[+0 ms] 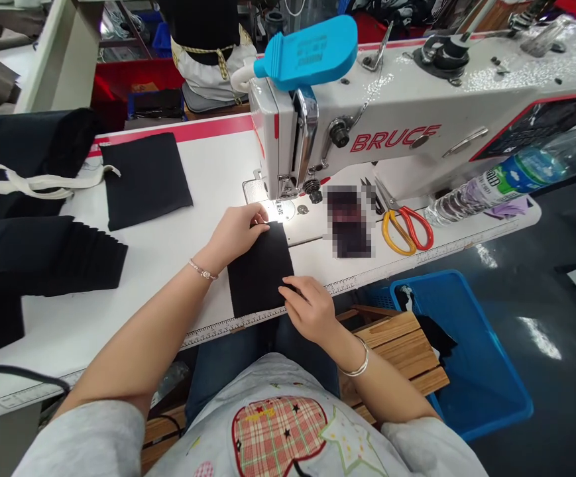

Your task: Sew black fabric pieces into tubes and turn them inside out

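A black fabric piece (260, 275) lies on the white sewing table, its far edge just in front of the lit needle area of the sewing machine (397, 112). My left hand (238, 233) is at the piece's far left corner, thumb and fingers closed on the cloth there. At its right edge, close to the table's front, my right hand (310, 306) rests its fingertips on the cloth, fingers bent and apart. Another black piece (147, 180) lies flat to the left of the machine.
Stacked black cloth (49, 257) and a white strip (44, 185) are on the left. Scissors (407, 228), a pixelated object (348, 222) and a plastic bottle (516, 175) sit at right. A blue bin (496, 371) stands below; a person (208, 53) is beyond.
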The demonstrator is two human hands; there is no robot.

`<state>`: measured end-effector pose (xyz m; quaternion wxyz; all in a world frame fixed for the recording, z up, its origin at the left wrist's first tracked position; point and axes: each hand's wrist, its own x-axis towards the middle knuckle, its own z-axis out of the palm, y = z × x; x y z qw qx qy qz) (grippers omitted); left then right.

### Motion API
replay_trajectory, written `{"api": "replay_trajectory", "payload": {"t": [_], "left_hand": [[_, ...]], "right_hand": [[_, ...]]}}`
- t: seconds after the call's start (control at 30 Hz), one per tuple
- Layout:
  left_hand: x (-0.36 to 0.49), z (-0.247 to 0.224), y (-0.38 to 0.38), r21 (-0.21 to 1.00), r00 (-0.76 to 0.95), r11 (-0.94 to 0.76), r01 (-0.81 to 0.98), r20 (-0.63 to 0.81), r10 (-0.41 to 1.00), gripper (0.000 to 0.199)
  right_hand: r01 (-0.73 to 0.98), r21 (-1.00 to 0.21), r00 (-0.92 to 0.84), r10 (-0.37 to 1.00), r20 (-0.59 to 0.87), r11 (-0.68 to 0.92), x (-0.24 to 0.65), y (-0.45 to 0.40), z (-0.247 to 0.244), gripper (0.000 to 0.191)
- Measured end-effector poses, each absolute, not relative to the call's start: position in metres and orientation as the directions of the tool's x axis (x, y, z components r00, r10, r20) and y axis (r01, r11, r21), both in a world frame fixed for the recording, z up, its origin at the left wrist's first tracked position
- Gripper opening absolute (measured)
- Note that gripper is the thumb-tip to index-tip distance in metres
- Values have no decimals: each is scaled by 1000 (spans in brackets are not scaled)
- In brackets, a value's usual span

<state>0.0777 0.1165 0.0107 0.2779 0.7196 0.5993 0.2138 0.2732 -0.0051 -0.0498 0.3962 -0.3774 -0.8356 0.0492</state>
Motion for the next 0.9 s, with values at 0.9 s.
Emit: {"api": "replay_trajectory", "payload": {"t": [0.9], "left_hand": [[71, 0, 116, 541, 183, -159, 826, 10, 983, 18]], "right_hand": [[658, -432, -316, 747, 585, 617, 261, -5, -62, 27]]}}
